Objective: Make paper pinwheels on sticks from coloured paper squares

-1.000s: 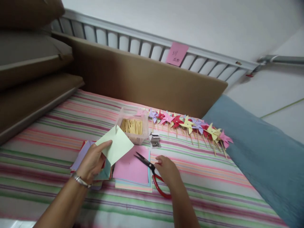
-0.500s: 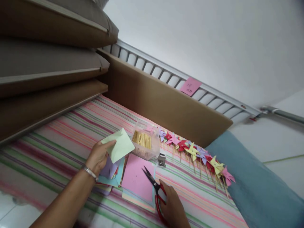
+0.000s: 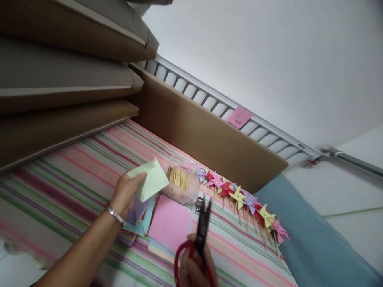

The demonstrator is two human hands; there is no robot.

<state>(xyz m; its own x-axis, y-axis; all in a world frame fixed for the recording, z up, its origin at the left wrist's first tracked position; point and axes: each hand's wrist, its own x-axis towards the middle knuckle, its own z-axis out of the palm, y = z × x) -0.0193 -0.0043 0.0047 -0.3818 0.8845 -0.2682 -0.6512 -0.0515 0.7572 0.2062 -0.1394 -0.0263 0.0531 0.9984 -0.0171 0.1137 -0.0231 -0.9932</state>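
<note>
My left hand [image 3: 125,193] pinches a pale green square of paper [image 3: 151,180] and holds it up over a pile of coloured papers. My right hand [image 3: 194,271], low in the picture, grips red-handled scissors [image 3: 200,239] with the dark blades pointing up and almost closed. A pink sheet [image 3: 170,223] tops a stack of paper squares on the striped cloth between my hands. Behind it stands a clear plastic box of wooden sticks [image 3: 179,184]. A row of paper pinwheels [image 3: 239,195] on sticks lies to the right of the box.
Brown cushions [image 3: 60,79] are stacked at the left. A brown board [image 3: 209,139] leans on a white railing bearing a pink note [image 3: 239,116]. A blue cloth [image 3: 314,247] covers the right side. A small metal clip [image 3: 199,204] lies by the box.
My right hand has lifted the scissors off the cloth and turned the blades upright. The left hand keeps holding the green paper. The view has tilted and shifted left.
</note>
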